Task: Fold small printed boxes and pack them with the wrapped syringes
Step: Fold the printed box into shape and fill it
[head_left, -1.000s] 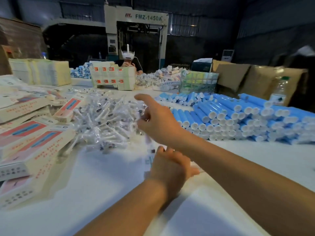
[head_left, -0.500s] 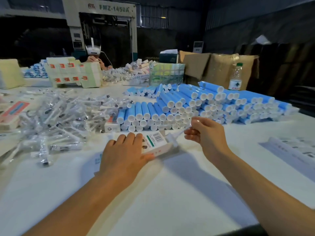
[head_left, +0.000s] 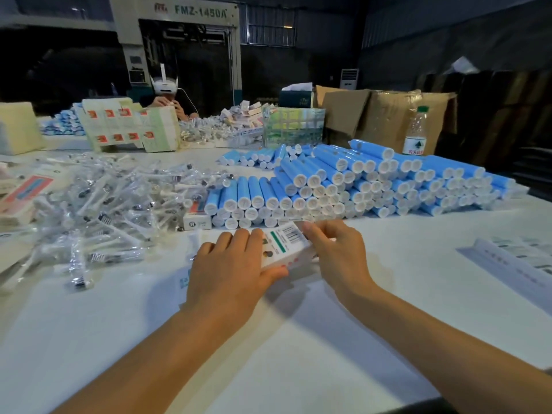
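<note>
Fingers of both hands closed around a small printed box [head_left: 285, 245] at the middle of the white table [head_left: 298, 339]. On the left hand [head_left: 230, 273] the fingers lay curled over the box's near-left part, with the thumb hooked against its front edge. On the right hand [head_left: 334, 249] the fingertips pinched the far right end of the box, next to its barcode and green stripe. The box sat low, at or just above the tabletop; whether it rested on the surface could not be told. A flat printed sheet [head_left: 185, 280] showed partly under the left hand.

To the left of the box, a loose heap of wrapped syringes [head_left: 104, 204] in clear packets spread over the table, well within reach. Just beyond the box, rows of blue tubes with white caps [head_left: 358, 183] lay stacked, caps facing the person. A small upright carton [head_left: 197, 218] stood between the syringe heap and the tubes.

At the left edge lay flat red-printed box blanks [head_left: 24, 194]. At the right edge lay a pale stack of printed sheets [head_left: 513, 261]. Farther back stood a water bottle [head_left: 415, 131], brown cardboard boxes [head_left: 373, 115], and a block of folded cartons [head_left: 131, 125]. Behind that block sat another person [head_left: 167, 97] wearing a white headset, hands raised near the face. A machine marked FMZ-1450A [head_left: 179, 16] stood in the dark background.
</note>
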Demonstrator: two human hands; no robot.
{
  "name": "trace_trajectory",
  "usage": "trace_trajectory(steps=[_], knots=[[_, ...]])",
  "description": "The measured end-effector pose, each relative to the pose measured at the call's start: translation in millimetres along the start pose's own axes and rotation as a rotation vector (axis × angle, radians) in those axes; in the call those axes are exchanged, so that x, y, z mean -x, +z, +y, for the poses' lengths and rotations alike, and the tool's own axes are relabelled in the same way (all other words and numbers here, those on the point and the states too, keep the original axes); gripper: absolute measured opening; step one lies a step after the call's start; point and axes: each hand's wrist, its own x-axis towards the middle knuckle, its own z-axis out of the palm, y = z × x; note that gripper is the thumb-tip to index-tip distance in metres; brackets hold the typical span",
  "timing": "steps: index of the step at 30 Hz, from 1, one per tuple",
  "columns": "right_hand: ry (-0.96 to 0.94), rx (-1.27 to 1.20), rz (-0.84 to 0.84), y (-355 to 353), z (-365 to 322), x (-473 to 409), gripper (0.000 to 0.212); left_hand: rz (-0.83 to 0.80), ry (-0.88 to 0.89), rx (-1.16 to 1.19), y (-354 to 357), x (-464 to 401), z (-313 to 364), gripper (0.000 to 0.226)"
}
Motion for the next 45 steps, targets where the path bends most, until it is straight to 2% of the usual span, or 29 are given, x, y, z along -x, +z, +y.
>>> trace_trajectory(steps=[4,6,10,15,17,20,29,31,34,36,45], knots=[[0.022,-0.025,-0.146,1.5,-2.6,3.1,0.019,0.009,-0.004,-0.001,-1.9,0.5,0.7,0.088],[-0.063,0.031,-0.118,-3.5,-3.3,4.8,0.019,0.021,-0.022,-0.003,-3.3,1.4,-2.5,0.088],[-0.274,0.155,0.046,-12.2,-5.5,11.1,0.017,0.047,-0.106,0.035,-5.7,-0.1,-9.9,0.082],[-0.424,0.266,-0.015,-3.1,-1.8,18.5,0.017,0.057,-0.132,0.031,-3.4,-0.1,-11.3,0.074],[-0.382,0.204,-0.033,-0.1,-0.5,19.8,0.021,0.058,-0.122,0.026,-2.2,-0.8,-10.0,0.075],[-0.193,0.021,-0.076,0.6,-1.8,19.1,0.035,0.053,-0.094,0.009,0.2,-1.3,-12.1,0.073],[0.021,0.065,-0.234,1.3,-1.0,10.3,0.056,0.074,0.003,-0.133,1.9,0.5,-8.8,0.074],[0.066,0.071,-0.250,3.2,-2.4,9.2,0.053,0.078,0.026,-0.172,1.7,1.3,-6.9,0.076],[0.053,0.085,-0.236,3.5,-5.1,11.0,0.033,0.080,0.027,-0.168,2.5,1.3,-5.0,0.075],[0.040,0.098,-0.212,3.5,-5.2,13.5,0.026,0.079,0.016,-0.153,2.3,1.2,-3.6,0.075],[-0.091,0.224,-0.221,4.9,-10.2,16.1,0.023,0.068,-0.033,-0.095,0.9,2.0,0.4,0.076]])
